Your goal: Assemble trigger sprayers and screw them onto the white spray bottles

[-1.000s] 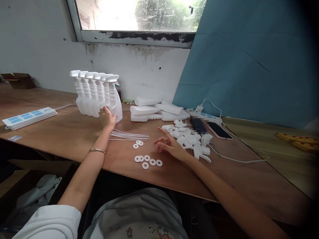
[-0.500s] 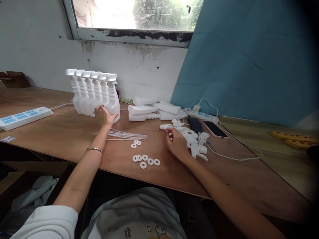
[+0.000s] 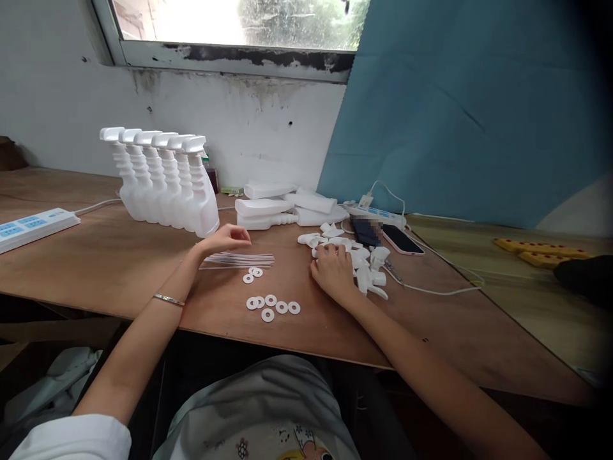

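My left hand hovers over a bundle of thin white dip tubes, its fingers loosely bent and nothing visible in them. My right hand is at a pile of white trigger spray heads, fingers curled down onto one spray head; the fingertips are partly hidden. Between the hands, several white ring washers lie flat, with a smaller group of washers by the tube ends. A row of white spray bottles with heads fitted stands upright at the back left.
White bottles without heads lie stacked near the wall. A phone, a dark pixelated object and a white cable are at the right. A power strip lies far left. Below the table edge, a box holds white bottles.
My left hand has left the bottle row and come right over the tubes. My right hand's fingers have lowered onto a spray head. The whole view has shifted slightly.
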`<action>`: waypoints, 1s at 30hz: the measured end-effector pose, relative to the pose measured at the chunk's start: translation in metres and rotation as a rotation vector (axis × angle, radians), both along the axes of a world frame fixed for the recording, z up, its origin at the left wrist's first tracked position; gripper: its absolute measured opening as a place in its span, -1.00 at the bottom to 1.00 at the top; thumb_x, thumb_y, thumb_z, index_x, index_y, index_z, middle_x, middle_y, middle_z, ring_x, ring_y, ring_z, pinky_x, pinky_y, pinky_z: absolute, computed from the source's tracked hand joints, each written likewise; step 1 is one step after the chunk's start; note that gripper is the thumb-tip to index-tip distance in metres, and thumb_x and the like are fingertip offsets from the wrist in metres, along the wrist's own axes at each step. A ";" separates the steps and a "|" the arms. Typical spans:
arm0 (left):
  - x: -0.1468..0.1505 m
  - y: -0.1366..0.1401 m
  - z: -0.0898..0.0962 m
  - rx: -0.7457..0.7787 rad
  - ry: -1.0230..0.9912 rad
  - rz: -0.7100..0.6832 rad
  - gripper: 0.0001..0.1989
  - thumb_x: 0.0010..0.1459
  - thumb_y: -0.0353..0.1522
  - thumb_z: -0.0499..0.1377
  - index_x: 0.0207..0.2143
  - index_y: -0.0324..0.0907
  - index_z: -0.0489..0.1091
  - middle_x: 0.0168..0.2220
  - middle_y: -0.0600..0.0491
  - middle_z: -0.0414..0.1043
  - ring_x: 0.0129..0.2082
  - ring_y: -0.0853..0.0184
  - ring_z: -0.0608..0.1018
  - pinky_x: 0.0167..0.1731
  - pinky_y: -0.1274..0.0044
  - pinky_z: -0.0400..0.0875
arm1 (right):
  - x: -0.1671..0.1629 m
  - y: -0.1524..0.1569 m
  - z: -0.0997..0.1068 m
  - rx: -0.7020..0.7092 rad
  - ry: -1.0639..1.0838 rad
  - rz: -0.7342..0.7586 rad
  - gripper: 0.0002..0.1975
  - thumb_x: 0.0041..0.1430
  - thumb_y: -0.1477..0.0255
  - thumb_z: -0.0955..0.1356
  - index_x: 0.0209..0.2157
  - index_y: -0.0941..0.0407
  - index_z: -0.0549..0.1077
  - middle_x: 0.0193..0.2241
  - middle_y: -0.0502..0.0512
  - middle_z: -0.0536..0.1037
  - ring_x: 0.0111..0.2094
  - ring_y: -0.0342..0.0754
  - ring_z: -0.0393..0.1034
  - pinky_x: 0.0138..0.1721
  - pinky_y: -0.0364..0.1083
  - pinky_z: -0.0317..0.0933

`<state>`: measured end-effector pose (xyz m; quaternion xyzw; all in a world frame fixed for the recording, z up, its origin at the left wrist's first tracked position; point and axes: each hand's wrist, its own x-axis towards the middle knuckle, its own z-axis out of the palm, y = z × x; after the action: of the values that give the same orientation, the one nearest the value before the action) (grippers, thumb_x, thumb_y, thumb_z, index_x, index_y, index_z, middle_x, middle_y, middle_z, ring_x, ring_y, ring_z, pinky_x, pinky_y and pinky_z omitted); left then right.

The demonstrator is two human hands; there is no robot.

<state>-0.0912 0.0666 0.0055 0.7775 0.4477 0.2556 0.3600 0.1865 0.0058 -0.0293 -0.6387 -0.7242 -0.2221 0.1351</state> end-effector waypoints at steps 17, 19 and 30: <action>0.006 -0.002 -0.010 -0.132 0.362 -0.391 -0.61 -0.30 -0.17 0.34 -0.44 -0.26 0.45 -0.59 0.15 0.15 -0.58 0.49 0.20 -0.61 0.65 0.05 | -0.015 -0.006 -0.003 -0.149 0.403 0.504 -0.63 0.14 0.29 0.25 -0.06 0.18 0.25 -0.07 0.24 0.32 -0.05 0.08 0.26 -0.06 0.03 0.18; 0.007 -0.003 -0.010 -0.109 0.386 -0.384 -0.62 -0.30 -0.16 0.33 -0.47 -0.26 0.45 -0.57 0.13 0.19 -0.58 0.49 0.20 -0.61 0.64 0.04 | -0.015 -0.007 -0.002 -0.189 0.377 0.443 -0.64 0.15 0.26 0.24 -0.09 0.20 0.28 -0.12 0.27 0.38 -0.08 0.11 0.29 -0.08 0.05 0.18; 0.008 -0.009 -0.004 -0.335 0.236 -0.397 -0.71 -0.23 -0.24 0.31 -0.55 -0.28 0.36 -0.60 0.09 0.36 -0.58 0.47 0.32 -0.60 0.65 0.09 | -0.014 -0.009 0.002 -0.212 0.513 0.844 -0.76 0.02 0.28 0.38 -0.26 0.06 0.38 -0.26 0.07 0.48 -0.19 -0.02 0.33 -0.14 -0.02 0.23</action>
<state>-0.0828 0.0573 0.0014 0.8041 0.3615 0.0103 0.4718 0.1727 -0.0027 -0.0270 -0.3344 -0.8813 0.0910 0.3212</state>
